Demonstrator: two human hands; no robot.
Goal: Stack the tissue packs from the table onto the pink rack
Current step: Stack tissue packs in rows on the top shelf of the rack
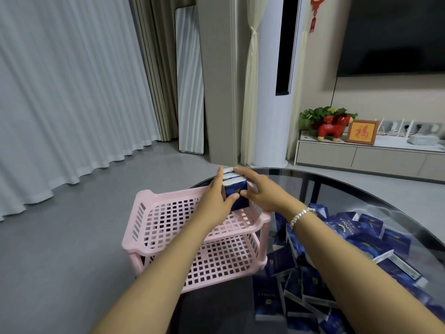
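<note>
On the top tier of the pink rack (168,220), at its far right corner, both hands are clamped on a small stack of tissue packs (234,189): the left hand (216,198) presses its left side, the right hand (260,191) its right, thumbs meeting on the near face. A beaded bracelet (302,215) circles the right wrist. How many packs make up the stack cannot be told, since fingers cover most of it.

To the right, a loose heap of dark blue packs (356,239) lies across the round dark glass counter (361,186), some tilted, some flat, several overlapping; the right forearm crosses in front of part of the heap. The rack's lower tier (224,261) shows no packs where it is visible, though the left forearm hides a strip of it.

Beyond the counter are a grey floor (60,249), white curtains (60,92), a leaning mirror (190,80), a tall white air conditioner (274,104), and a low cabinet (361,155) carrying a plant (315,115), a red toy animal (333,127) and a framed picture (362,132). A dark screen (395,32) is cut off at the upper right.
</note>
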